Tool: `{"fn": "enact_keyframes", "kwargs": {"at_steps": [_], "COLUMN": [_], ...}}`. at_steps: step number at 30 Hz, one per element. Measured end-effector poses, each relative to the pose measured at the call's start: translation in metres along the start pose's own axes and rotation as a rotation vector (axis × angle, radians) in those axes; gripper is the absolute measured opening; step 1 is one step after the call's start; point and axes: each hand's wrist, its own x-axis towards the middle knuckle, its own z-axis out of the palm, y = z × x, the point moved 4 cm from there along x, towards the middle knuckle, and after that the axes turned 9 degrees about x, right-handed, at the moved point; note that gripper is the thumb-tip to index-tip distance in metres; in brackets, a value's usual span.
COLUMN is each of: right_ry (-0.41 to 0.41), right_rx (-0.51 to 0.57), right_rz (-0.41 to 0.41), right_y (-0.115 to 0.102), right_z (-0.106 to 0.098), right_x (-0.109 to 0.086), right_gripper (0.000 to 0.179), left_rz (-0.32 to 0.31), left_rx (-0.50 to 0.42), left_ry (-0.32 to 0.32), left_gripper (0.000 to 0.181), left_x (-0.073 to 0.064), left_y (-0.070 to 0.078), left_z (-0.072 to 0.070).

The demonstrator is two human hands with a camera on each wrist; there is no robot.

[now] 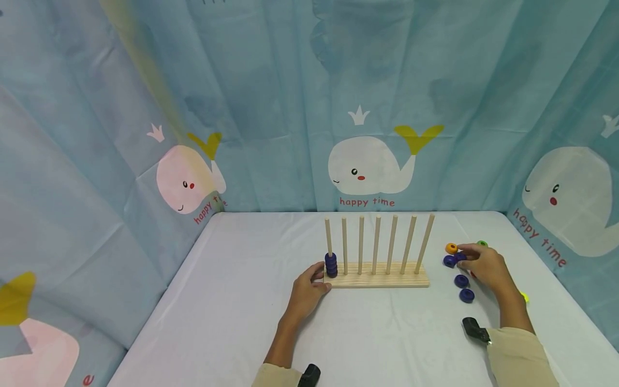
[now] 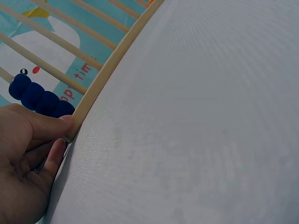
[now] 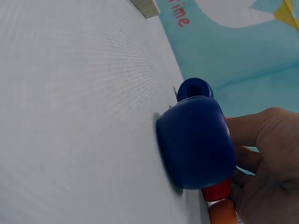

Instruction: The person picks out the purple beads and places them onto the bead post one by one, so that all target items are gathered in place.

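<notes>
My left hand (image 1: 307,290) grips the left end of a wooden peg stand (image 1: 382,280), pinching its base (image 2: 105,77) at the corner. On the stand's leftmost peg sits a stack of several dark blue beads (image 1: 331,265); the other upright pegs are bare. Off the stand's right end, my right hand (image 1: 488,267) pinches a dark blue bead (image 1: 461,257) between thumb and fingers, close over the white cloth. Another blue bead (image 1: 450,261) lies right beside it. In the right wrist view a nearer blue bead (image 3: 196,144) hides the fingertips.
Two more blue beads (image 1: 466,295) lie nearer me on the white tablecloth (image 1: 387,333). Around the right hand are an orange bead (image 1: 451,248), a green bead (image 1: 482,244), a partly covered red bead (image 3: 217,191) and a yellow piece (image 1: 525,297). A whale-print curtain (image 1: 280,161) hangs behind.
</notes>
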Motion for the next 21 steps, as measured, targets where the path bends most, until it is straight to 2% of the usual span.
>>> {"fn": "enact_keyframes", "kwargs": {"at_steps": [10,17,21], "right_ry": [0.01,0.043,0.062], "right_rx": [-0.021,0.024,0.053], "right_rz": [-0.018,0.015,0.001], "right_y": [0.001,-0.006,-0.014], "right_z": [-0.003,-0.01,-0.015], "right_x": [0.0,-0.002,-0.002], "right_gripper": [0.046,0.049,0.054], "left_rz": [0.002,-0.012,-0.01], "left_rx": [-0.001,-0.005,-0.001], "left_ry": [0.001,-0.005,-0.005], "left_gripper": [0.058,0.059,0.058], "left_x": [0.001,0.0,0.0], "left_y": [-0.001,-0.002,-0.001], "left_z": [0.0,0.0,0.0]}}
